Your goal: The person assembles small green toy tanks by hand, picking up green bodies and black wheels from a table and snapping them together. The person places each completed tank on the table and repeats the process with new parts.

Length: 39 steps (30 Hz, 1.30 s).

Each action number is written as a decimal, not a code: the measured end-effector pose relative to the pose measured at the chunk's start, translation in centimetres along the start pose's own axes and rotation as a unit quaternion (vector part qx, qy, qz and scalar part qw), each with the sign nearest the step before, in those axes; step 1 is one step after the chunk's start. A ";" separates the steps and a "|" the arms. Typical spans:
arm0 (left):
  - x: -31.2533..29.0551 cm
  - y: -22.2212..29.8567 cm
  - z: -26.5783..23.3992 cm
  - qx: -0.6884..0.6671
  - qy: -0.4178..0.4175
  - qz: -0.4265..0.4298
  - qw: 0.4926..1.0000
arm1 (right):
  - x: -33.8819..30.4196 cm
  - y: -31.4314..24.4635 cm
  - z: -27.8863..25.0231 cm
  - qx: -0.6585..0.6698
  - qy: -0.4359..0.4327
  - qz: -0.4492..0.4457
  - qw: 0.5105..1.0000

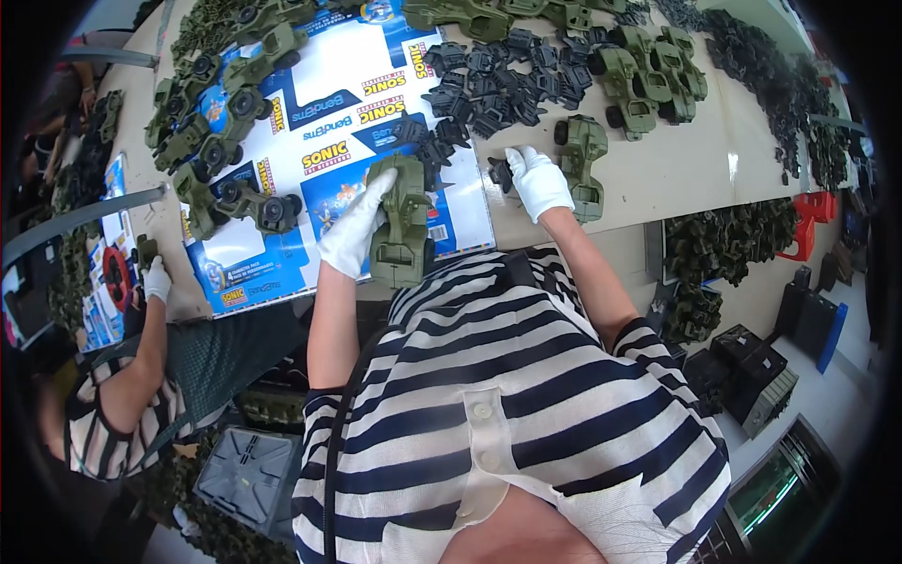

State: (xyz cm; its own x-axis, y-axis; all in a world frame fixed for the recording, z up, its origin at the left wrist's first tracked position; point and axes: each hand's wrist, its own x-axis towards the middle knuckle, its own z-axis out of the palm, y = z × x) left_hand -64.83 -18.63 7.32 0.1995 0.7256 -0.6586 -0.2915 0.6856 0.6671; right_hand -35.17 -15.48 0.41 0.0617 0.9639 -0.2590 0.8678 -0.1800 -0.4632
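My left hand [352, 233], in a white glove, grips the side of an olive-green toy military vehicle [401, 235] at the table's near edge. Its wheels and underside are mostly hidden. To the right, my gloved right hand [539, 183] is closed around a small black plastic part [502, 175], just above the table. Another green toy vehicle [584, 155] stands beside that hand. Beyond both hands lies a heap of black plastic parts [512, 70], some reaching close to the held vehicle.
Printed cardboard sheets [319, 94] cover the table's left part, with a row of green vehicles [221, 155] on them. More vehicles [648, 80] and dark parts [766, 70] lie at the far right. A co-worker's gloved hand [156, 280] works at the left. A red tool [810, 226] is at the right.
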 end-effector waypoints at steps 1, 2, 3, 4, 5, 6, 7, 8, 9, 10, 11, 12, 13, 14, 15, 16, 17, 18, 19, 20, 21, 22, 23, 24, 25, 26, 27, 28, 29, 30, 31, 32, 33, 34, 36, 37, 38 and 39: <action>0.3 -0.4 0.2 -0.039 -0.003 -0.009 0.999 | -0.1 -0.3 -0.9 -0.026 -0.042 0.019 0.999; 0.3 -0.8 0.3 -0.027 0.005 -0.022 0.999 | -0.3 0.1 -1.1 -0.028 -0.021 -0.047 0.998; 0.2 -1.2 0.7 -0.016 0.014 -0.035 0.999 | -0.5 0.7 -1.4 -0.029 -0.001 -0.113 0.993; 0.0 -1.3 0.9 -0.002 0.023 -0.048 0.999 | -0.7 1.0 -1.4 -0.027 0.019 -0.177 0.984; 0.6 -2.4 0.2 -0.053 -0.030 -0.054 0.997 | -0.6 1.2 -1.3 -0.069 -0.017 -0.210 0.975; 0.4 -3.0 0.1 -0.059 -0.071 -0.030 0.995 | -0.1 1.4 -1.0 -0.111 -0.053 -0.242 0.962; 0.0 -3.3 0.5 -0.065 -0.113 -0.005 0.991 | 0.5 1.7 -0.8 -0.153 -0.087 -0.273 0.946; -0.2 -3.6 0.9 -0.071 -0.156 0.020 0.985 | 0.9 2.0 -0.4 -0.195 -0.121 -0.303 0.925; -0.1 -3.7 1.3 -0.035 -0.148 0.028 0.988 | 1.0 2.9 0.3 -0.186 -0.062 -0.322 0.926; 0.2 -3.7 1.6 0.001 -0.139 0.040 0.990 | 1.1 2.7 0.2 -0.108 -0.058 -0.301 0.946; 0.6 -3.7 2.0 0.037 -0.129 0.051 0.990 | 1.2 2.5 0.1 -0.030 -0.053 -0.277 0.959; 0.7 -3.7 2.2 0.072 -0.120 0.061 0.988 | 1.3 2.2 0.0 0.049 -0.049 -0.251 0.966; 0.5 -3.3 2.7 0.058 -0.130 0.054 0.988 | 0.9 0.8 -1.1 0.191 -0.077 -0.198 0.958; -0.2 -2.6 3.4 0.040 -0.139 0.048 0.988 | 0.9 0.1 -2.0 0.307 -0.160 -0.163 0.924; -0.8 -1.9 4.0 0.023 -0.148 0.042 0.988 | 0.9 -0.4 -2.7 0.417 -0.239 -0.122 0.868; -1.1 -1.2 4.7 0.024 -0.151 0.028 0.988 | 0.8 -0.6 -2.4 0.468 -0.259 -0.123 0.836; -1.4 -0.6 5.4 0.026 -0.153 0.013 0.988 | 0.7 -0.9 -2.1 0.517 -0.280 -0.120 0.800; -1.5 -0.3 5.9 0.027 -0.156 -0.001 0.987 | 0.5 -1.0 -1.7 0.563 -0.300 -0.115 0.761; -1.6 -0.4 6.1 0.023 -0.154 -0.009 0.988 | 0.4 -1.0 -1.8 0.568 -0.327 -0.105 0.748; -1.7 -0.4 6.3 0.018 -0.151 -0.016 0.988 | 0.1 -1.0 -1.9 0.576 -0.337 -0.102 0.738; -1.7 -0.5 6.4 0.014 -0.149 -0.023 0.988 | 0.0 -1.1 -2.2 0.583 -0.345 -0.099 0.729; -1.8 -0.5 6.5 0.014 -0.153 -0.025 0.988 | -0.3 -1.2 -2.4 0.590 -0.354 -0.095 0.719; -1.9 -0.6 6.5 0.014 -0.157 -0.027 0.987 | -0.6 -1.7 -2.8 0.606 -0.355 -0.085 0.707; -2.0 -0.6 6.6 0.014 -0.161 -0.029 0.986 | -0.9 -1.9 -2.9 0.619 -0.352 -0.079 0.697; -2.1 -0.7 6.7 0.007 -0.160 -0.031 0.987 | -1.2 -2.2 -3.2 0.632 -0.349 -0.073 0.688; -2.3 -0.7 6.8 0.000 -0.159 -0.034 0.987 | -1.3 -2.4 -3.3 0.642 -0.343 -0.073 0.682; -2.4 -0.8 6.9 -0.006 -0.159 -0.037 0.987 | -1.5 -2.4 -3.3 0.652 -0.337 -0.073 0.676; -2.5 -0.8 7.0 -0.021 -0.167 -0.035 0.985 | -1.3 -2.0 -3.2 0.641 -0.351 -0.074 0.679; -2.7 -0.7 7.1 -0.035 -0.175 -0.033 0.983 | -1.0 -1.4 -3.0 0.630 -0.364 -0.074 0.682; -2.7 -0.7 7.2 -0.050 -0.183 -0.032 0.981 | -1.0 -1.1 -2.9 0.630 -0.371 -0.077 0.678; -2.8 -0.7 7.2 -0.048 -0.185 -0.030 0.981 | -1.0 -1.0 -3.0 0.631 -0.378 -0.081 0.673; -2.8 -0.7 7.3 -0.046 -0.188 -0.029 0.981 | -1.1 -1.1 -3.1 0.642 -0.378 -0.087 0.661; -2.8 -0.8 7.4 -0.044 -0.190 -0.028 0.980 | -1.3 -1.1 -3.2 0.653 -0.379 -0.093 0.649; -2.8 -0.9 7.4 -0.046 -0.191 -0.025 0.980 | -1.3 -1.1 -3.2 0.661 -0.382 -0.095 0.639; -2.6 -1.3 7.4 -0.052 -0.194 -0.021 0.979 | -1.4 -1.0 -3.2 0.675 -0.389 -0.099 0.619; -2.7 -1.3 7.5 -0.050 -0.193 -0.018 0.980 | -1.5 -1.0 -3.2 0.676 -0.389 -0.100 0.617; -2.8 -1.4 7.5 -0.048 -0.193 -0.016 0.980 | -1.5 -1.0 -3.4 0.677 -0.389 -0.102 0.616; -2.8 -1.4 7.6 -0.046 -0.193 -0.013 0.980 | -1.6 -1.0 -3.4 0.678 -0.389 -0.103 0.615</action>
State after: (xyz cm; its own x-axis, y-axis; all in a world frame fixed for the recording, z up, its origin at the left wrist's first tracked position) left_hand -57.91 -21.14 10.90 0.5416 0.6884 -0.4825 -0.3619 0.7090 0.6052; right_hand -34.42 -16.16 4.19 -0.6938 0.7024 -0.1587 -0.4245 -0.5770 -0.6977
